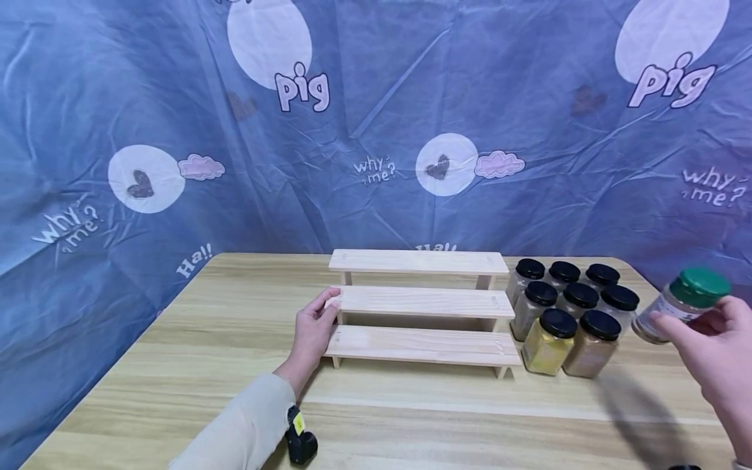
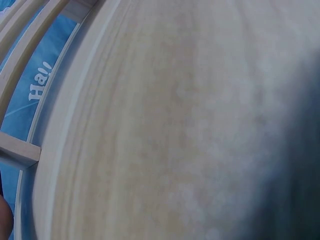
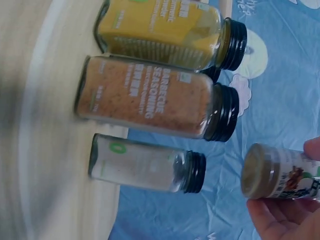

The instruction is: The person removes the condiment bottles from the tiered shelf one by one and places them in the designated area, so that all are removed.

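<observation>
A three-step wooden rack stands at the middle of the wooden table. My left hand rests against the rack's left end, thumb on the middle step, fingers on the lowest one. At the far right my right hand holds a green-capped spice jar tilted in the air above the table; the right wrist view shows that jar from its bottom, pinched by the fingers. Several black-capped spice jars stand grouped just right of the rack.
A blue printed cloth hangs behind the table. In the right wrist view a yellow-powder jar, a barbecue seasoning jar and a pale jar stand in a row. The left wrist view shows only table wood and rack slats.
</observation>
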A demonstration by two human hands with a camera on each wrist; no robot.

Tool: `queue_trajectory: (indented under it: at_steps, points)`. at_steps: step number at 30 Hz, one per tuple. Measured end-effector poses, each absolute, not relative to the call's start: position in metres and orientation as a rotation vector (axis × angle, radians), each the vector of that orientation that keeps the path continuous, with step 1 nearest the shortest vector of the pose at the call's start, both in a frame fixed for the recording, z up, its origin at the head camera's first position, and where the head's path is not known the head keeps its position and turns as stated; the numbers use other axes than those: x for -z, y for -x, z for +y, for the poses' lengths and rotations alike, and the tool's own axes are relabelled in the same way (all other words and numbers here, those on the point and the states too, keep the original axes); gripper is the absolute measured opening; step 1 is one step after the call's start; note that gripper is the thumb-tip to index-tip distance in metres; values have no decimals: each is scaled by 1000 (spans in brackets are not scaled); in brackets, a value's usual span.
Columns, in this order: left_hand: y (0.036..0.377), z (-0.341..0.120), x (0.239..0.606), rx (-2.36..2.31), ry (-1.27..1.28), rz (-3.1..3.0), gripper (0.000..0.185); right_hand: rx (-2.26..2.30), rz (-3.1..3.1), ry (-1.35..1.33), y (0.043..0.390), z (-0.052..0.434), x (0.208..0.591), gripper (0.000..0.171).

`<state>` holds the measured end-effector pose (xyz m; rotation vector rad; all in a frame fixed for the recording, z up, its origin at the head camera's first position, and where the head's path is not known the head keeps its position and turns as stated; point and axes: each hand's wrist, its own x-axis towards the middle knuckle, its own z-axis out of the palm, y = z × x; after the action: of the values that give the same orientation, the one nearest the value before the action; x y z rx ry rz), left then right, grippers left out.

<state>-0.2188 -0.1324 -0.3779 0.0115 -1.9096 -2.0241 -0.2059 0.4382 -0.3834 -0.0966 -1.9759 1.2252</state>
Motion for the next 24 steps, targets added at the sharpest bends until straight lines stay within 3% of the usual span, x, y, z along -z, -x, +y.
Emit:
queue_trajectory:
  at_steps: [6, 12, 14, 15, 18, 21, 24]
  points:
    - [218, -132, 377, 2007, -17, -1928, 28, -1232, -2139, 166, 196, 439, 389, 56]
    - [217, -133, 377, 1995, -28, -1934, 28, -1071, -2481, 393, 173, 406, 363, 42]
    - [217, -132, 377, 1996, -30, -1938, 28, -1023, -2563, 393, 170, 400, 360, 40]
    - [217, -132, 377, 1997, -31, -1940, 28, -1015, -2599, 384, 169, 396, 358, 47]
    - [217, -132, 377, 2001, -34, -1947, 28, -1017, -2643, 311, 170, 395, 360, 38]
    - [217, -132, 377, 2006, -37, -1944, 28, -1047, -2686, 280, 166, 385, 351, 53]
    - [218, -131, 376, 2007, -37, -1937, 28, -1037, -2722, 294, 159, 373, 341, 55]
